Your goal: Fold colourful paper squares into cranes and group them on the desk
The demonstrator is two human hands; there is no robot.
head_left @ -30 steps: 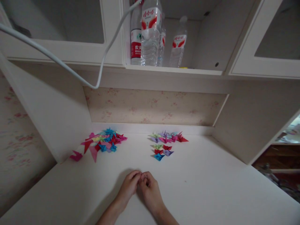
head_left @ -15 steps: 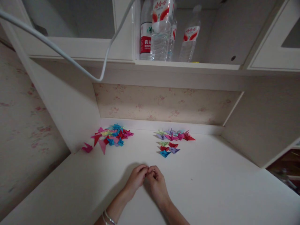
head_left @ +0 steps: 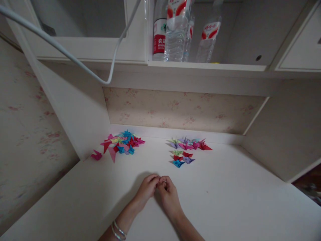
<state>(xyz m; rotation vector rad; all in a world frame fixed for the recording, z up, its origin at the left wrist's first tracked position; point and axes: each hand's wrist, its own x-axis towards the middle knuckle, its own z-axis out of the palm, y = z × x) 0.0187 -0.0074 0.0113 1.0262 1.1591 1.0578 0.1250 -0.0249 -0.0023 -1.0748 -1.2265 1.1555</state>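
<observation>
Over the front middle of the white desk (head_left: pixel 225 201), my left hand (head_left: pixel 147 189) and my right hand (head_left: pixel 169 194) meet at the fingertips. Both are closed in a pinch, thumbs against bent fingers; whatever they hold is hidden or too small to make out. Beyond them lies a group of folded paper cranes (head_left: pixel 186 146) in rows, with a blue folded paper piece (head_left: pixel 178 163) closest to my right hand. Farther left is a mixed heap of colourful paper cranes (head_left: pixel 127 142). A single magenta paper crane (head_left: pixel 96 155) lies apart at its left.
A white cable (head_left: pixel 75 61) hangs across the upper left. Above the desk, a shelf (head_left: pixel 208 66) bears several plastic bottles (head_left: pixel 177 38). Side panels (head_left: pixel 281 134) bound the desk at left and right, with flowered wallpaper (head_left: pixel 150 107) behind.
The view has shifted slightly, so the shelf and bottles sit a little higher and farther right. My hands stay pinched together in nearly the same place.
</observation>
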